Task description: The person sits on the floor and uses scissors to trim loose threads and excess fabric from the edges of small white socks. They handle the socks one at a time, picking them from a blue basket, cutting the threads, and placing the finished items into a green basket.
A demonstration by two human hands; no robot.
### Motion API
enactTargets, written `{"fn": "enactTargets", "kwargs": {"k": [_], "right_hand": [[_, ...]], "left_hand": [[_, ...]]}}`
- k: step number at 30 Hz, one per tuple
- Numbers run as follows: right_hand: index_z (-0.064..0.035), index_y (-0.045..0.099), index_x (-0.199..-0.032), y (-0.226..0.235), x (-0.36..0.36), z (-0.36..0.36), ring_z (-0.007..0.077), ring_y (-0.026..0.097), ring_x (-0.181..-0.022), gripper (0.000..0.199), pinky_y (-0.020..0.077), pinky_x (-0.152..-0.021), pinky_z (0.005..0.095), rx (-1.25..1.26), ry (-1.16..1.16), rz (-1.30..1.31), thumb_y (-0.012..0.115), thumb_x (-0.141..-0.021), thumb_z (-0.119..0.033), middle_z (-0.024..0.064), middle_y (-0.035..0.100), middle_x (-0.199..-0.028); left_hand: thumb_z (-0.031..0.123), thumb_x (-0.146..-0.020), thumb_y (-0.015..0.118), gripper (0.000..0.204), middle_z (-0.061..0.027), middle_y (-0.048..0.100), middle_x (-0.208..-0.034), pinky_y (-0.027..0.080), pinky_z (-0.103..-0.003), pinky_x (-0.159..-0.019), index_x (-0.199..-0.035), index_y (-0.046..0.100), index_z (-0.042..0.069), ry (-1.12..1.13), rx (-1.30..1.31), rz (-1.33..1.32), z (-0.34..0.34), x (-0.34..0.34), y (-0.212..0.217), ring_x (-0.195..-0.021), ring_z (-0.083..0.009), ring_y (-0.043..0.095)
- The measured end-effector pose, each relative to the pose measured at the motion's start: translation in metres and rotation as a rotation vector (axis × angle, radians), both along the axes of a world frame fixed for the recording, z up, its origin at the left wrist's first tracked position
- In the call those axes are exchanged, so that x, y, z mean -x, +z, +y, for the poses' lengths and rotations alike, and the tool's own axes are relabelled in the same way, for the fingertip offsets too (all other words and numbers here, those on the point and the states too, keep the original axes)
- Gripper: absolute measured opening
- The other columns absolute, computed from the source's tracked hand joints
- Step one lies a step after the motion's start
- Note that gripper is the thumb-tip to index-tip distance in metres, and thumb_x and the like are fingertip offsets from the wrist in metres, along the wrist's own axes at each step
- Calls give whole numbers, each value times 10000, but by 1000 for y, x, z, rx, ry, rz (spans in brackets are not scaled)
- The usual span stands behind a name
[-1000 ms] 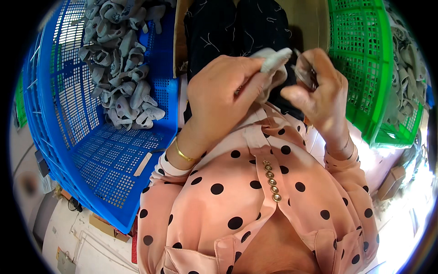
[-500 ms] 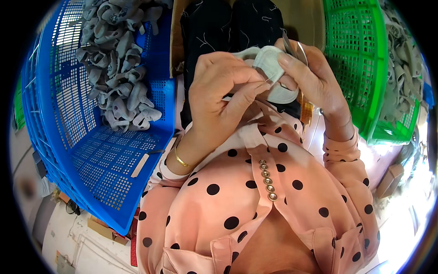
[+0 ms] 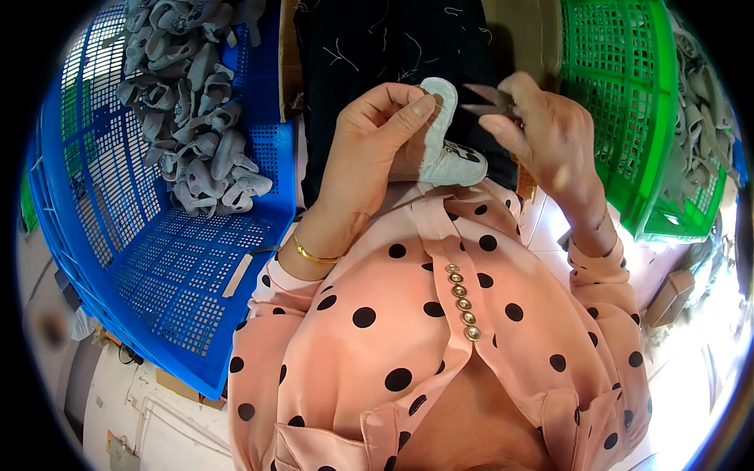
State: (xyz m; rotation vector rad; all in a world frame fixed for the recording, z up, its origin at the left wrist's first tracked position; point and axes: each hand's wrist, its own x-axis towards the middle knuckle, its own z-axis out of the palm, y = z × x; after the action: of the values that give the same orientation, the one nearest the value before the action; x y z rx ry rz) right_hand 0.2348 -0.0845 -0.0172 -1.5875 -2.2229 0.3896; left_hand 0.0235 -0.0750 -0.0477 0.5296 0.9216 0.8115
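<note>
My left hand [image 3: 371,145] pinches a pale, stitched fabric piece that looks like a small shoe upper [image 3: 454,169]. One rounded strap end stands up by the thumb, and a dark motif shows on the lower part. To its right, my right hand [image 3: 556,145] is closed around small metal thread snips [image 3: 485,100]. Their two blades are spread and point left at the strap end, apart from it. The rear of the snips is hidden by my fingers.
On the left, a blue plastic basket [image 3: 271,161] holds a heap of grey fabric pieces [image 3: 192,118] and a flat, pale stick-like thing [image 3: 237,275]. A green basket [image 3: 616,102] stands right. Loose threads lie on my dark trousers [image 3: 369,47], with a cardboard box [image 3: 289,63] beyond.
My right hand has let go of the shoe upper and moved right, turning the snips' blades toward it. My left hand has shifted its pinch to the strap end, and the shoe upper has turned.
</note>
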Motion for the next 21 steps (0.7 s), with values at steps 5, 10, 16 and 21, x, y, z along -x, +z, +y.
{"fn": "enactTargets", "kwargs": {"k": [5, 10, 16, 21], "right_hand": [[-110, 465, -705, 15, 4, 4, 236, 543, -493, 416, 404, -440, 338, -72, 119, -298, 650, -839, -458, 43, 463, -528], [-120, 481, -695, 18, 6, 11, 220, 550, -499, 379, 400, -458, 330, -94, 199, -383, 658, -827, -427, 29, 472, -526], [-119, 488, -695, 18, 10, 13, 222, 554, -502, 368, 405, -468, 335, -106, 247, -450, 672, -823, -411, 41, 466, -509], [-69, 513, -715, 11, 5, 13, 258, 583, -547, 401, 421, -490, 353, 153, 4, -114, 689, -834, -410, 94, 516, -561]], "left_hand": [[123, -899, 694, 108, -13, 682, -835, 488, -186, -661, -963, 679, 38, -3, 49, -49, 3, 1, 0, -723, -61, 615], [110, -897, 692, 91, -22, 687, -819, 463, -181, -617, -947, 687, 34, -42, 51, -106, 3, 5, -8, -693, -54, 599], [106, -892, 697, 91, -28, 692, -814, 469, -185, -622, -941, 691, 30, -28, 38, -103, 1, 3, -6, -698, -55, 604], [103, -889, 700, 102, -43, 703, -844, 500, -197, -660, -955, 692, 25, -7, 45, -86, 2, 7, -2, -730, -69, 633]]}}
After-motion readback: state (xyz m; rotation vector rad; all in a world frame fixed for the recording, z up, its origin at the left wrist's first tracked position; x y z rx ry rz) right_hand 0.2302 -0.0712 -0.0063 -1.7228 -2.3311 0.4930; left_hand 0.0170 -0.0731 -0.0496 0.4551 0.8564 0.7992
